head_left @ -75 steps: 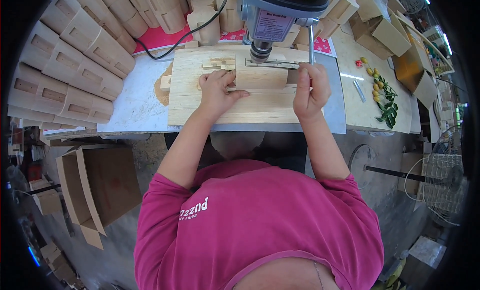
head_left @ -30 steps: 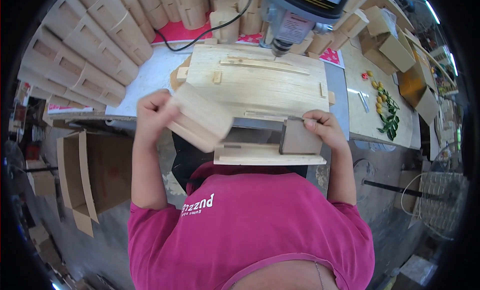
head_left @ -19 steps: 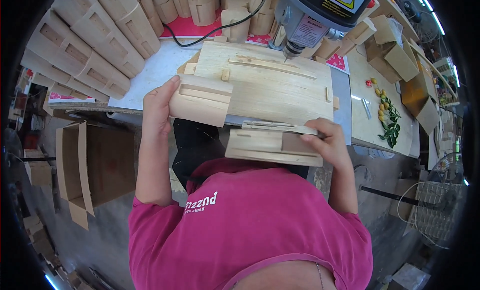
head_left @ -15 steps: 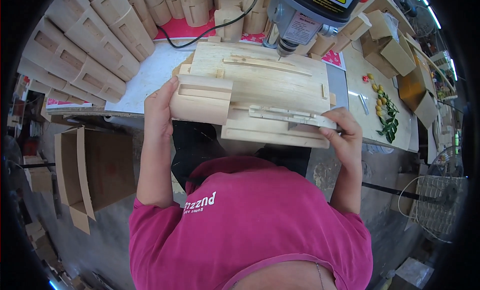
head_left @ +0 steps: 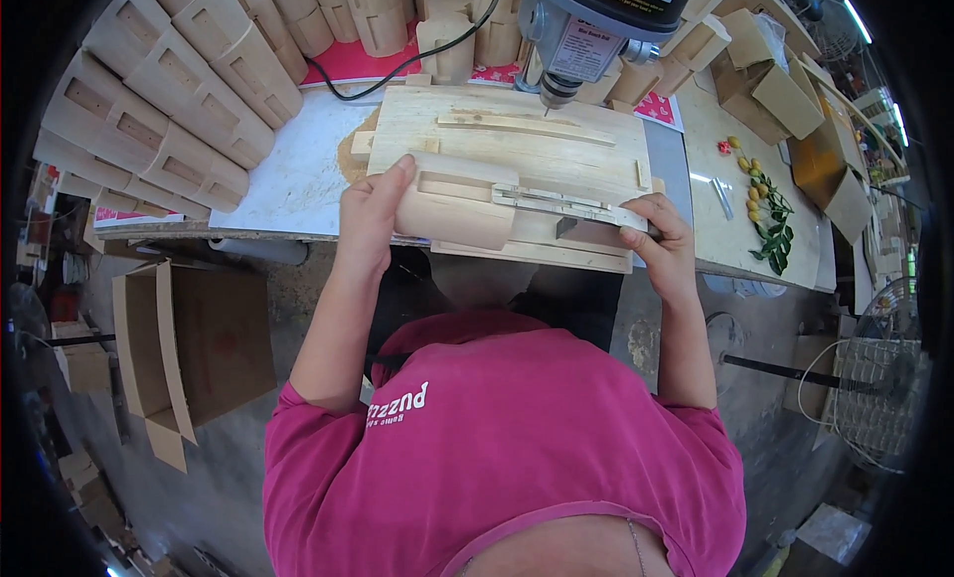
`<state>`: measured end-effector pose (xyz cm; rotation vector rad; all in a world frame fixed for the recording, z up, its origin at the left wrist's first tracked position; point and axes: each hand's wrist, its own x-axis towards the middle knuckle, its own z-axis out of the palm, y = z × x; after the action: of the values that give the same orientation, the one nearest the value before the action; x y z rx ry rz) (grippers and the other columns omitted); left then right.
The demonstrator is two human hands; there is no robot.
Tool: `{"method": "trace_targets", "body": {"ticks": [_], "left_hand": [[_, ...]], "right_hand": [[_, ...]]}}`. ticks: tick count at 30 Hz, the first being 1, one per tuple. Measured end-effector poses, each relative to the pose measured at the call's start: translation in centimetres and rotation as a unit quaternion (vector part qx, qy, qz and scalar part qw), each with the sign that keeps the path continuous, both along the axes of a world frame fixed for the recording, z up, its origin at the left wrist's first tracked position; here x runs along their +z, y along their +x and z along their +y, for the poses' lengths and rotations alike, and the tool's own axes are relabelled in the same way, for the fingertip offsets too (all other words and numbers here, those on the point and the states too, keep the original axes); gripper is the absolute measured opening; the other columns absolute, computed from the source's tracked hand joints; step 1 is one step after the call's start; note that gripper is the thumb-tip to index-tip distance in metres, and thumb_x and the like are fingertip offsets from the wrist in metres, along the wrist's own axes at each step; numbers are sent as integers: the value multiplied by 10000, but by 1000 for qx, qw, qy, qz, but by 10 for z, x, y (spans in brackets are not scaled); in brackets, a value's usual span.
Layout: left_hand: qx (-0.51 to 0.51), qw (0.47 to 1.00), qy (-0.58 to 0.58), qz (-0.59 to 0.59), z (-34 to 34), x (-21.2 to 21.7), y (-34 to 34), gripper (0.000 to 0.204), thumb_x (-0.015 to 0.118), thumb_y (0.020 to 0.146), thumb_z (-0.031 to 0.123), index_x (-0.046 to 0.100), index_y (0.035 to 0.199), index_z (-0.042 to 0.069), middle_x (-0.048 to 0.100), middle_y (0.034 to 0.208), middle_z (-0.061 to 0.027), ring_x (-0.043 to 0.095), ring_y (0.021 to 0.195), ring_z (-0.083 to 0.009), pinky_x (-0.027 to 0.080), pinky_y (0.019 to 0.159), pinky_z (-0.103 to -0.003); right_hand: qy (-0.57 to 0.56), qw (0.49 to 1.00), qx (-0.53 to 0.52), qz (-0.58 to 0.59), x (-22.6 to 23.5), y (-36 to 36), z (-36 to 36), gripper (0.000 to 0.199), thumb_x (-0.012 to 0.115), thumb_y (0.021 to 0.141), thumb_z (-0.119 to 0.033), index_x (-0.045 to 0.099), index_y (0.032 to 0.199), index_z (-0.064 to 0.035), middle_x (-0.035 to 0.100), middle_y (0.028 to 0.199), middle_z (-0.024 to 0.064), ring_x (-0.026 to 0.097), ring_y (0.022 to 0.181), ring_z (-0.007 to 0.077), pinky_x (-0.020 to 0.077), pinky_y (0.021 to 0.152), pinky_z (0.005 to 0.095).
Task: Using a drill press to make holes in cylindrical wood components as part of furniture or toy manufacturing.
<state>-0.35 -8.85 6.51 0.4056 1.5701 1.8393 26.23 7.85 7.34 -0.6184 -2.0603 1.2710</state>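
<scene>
At the frame's center, a left hand (head_left: 373, 219) grips a grooved wooden block (head_left: 452, 219) by its left end while the right hand (head_left: 668, 237) pinches the far end of a slim strip (head_left: 571, 207), the two apparently held end to end to line strip up with groove. Whether the strip's tip sits in the groove or over it is unclear; most left-hand fingers are hidden, and the upper edge crops the drill (head_left: 601, 55).

wooden cylinder (head_left: 454, 220): moved right | pale strip (head_left: 566, 204): now overlaps its end
</scene>
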Motion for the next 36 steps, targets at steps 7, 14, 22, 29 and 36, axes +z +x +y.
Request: {"method": "trace_targets", "body": {"ticks": [7,14,22,29,36], "left_hand": [[-162,980,-95,68,25,-19,20,467,547,868,399,624,773,-51,564,633,-45,476,568,-80,388,531,-230],[-204,927,-42,313,40,-28,19,474,607,810,395,606,936,-62,542,735,-124,526,673,-214,421,596,-316],[-135,836,-56,529,44,-58,26,623,777,584,302,554,1113,61,533,947,-123,508,926,-288,362,794,-402],[-112,818,-162,540,81,-63,5,665,781,565,311,538,1163,153,540,976,-66,462,1010,-256,254,868,-432],[-102,819,-142,546,73,-67,-22,581,782,552,323,600,1080,163,565,870,-8,475,959,-218,243,864,-418]], "right_hand": [[28,999,-13,-40,-13,-11,7,235,699,710,-39,640,936,-18,565,862,37,525,831,137,410,727,239],[119,991,-33,-43,-18,-13,25,254,707,680,-35,618,918,-21,570,838,77,546,804,200,423,724,270],[219,966,-99,-96,-23,-19,39,332,735,633,-35,600,937,-23,584,808,113,559,771,261,440,686,314],[248,954,-139,-96,-34,-45,73,365,744,637,-64,605,973,-37,596,835,112,576,792,273,453,710,327],[253,955,-125,-96,-29,-71,66,379,741,639,-69,605,991,-47,612,876,102,588,813,278,465,709,339]]}}
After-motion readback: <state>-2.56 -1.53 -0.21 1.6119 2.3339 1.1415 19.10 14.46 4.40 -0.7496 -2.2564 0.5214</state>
